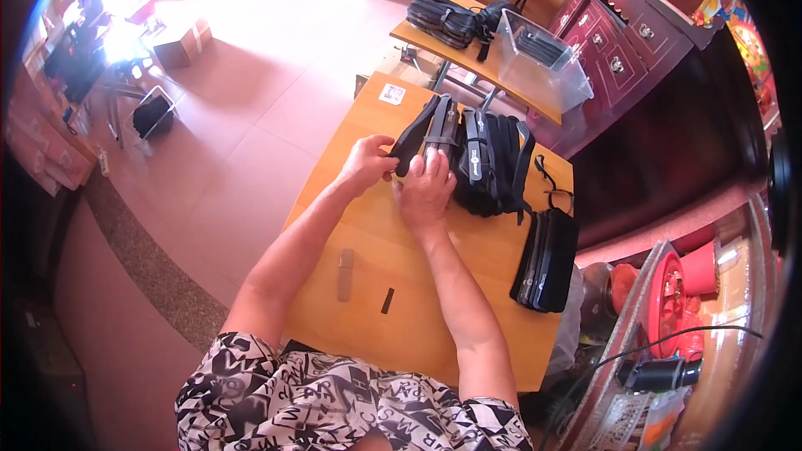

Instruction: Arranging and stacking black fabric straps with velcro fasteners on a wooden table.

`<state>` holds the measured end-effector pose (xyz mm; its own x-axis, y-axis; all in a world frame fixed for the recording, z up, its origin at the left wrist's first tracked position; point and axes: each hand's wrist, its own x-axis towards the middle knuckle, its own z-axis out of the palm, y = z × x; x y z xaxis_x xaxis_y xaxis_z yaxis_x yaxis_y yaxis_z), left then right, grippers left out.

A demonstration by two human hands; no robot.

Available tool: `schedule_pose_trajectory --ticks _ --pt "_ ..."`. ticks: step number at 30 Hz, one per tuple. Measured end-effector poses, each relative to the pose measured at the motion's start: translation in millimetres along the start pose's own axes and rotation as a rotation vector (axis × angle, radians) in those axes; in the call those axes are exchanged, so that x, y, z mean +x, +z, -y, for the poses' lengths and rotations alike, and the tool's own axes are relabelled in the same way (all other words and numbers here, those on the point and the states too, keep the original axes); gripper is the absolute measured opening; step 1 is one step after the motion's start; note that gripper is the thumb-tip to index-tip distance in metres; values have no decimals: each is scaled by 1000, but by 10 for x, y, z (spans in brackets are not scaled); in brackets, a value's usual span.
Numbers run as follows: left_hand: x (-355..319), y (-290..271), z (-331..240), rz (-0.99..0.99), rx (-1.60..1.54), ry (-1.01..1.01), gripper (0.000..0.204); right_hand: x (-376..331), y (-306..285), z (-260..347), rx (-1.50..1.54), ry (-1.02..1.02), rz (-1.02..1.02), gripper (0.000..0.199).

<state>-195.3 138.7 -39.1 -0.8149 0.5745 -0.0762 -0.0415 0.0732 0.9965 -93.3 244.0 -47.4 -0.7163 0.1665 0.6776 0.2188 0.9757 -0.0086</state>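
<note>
Hands: my left hand [364, 164] and right hand [424, 190] both clamp 1 black strap piece [424, 135]; black strap pile [491, 163] crowds just beyond, flat black stack [547, 260] lies right on the wooden table [434, 317].

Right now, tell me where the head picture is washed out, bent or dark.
Head view: glare burns out the floor at upper left; fisheye bends the table edges; the rim is black vignette; the dark cabinet at right loses detail. Both hands, left and right, are sharp on the black strap.

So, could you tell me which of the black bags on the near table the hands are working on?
The black bag at the left end of the row; both the left hand and right hand grip it, while the others lie untouched.
</note>
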Motion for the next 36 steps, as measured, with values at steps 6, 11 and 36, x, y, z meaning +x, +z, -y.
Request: schedule_pose_trajectory --ticks 6,11,36 --pt "-16 86 -4 -10 264 68 37 185 30 28 -133 46 277 17" --pt "87 10 -20 -3 -54 68 28 232 105 23 -352 -55 279 22" --pt "428 -429 -169 18 -179 -115 17 929 423 -402 -89 46 191 74"
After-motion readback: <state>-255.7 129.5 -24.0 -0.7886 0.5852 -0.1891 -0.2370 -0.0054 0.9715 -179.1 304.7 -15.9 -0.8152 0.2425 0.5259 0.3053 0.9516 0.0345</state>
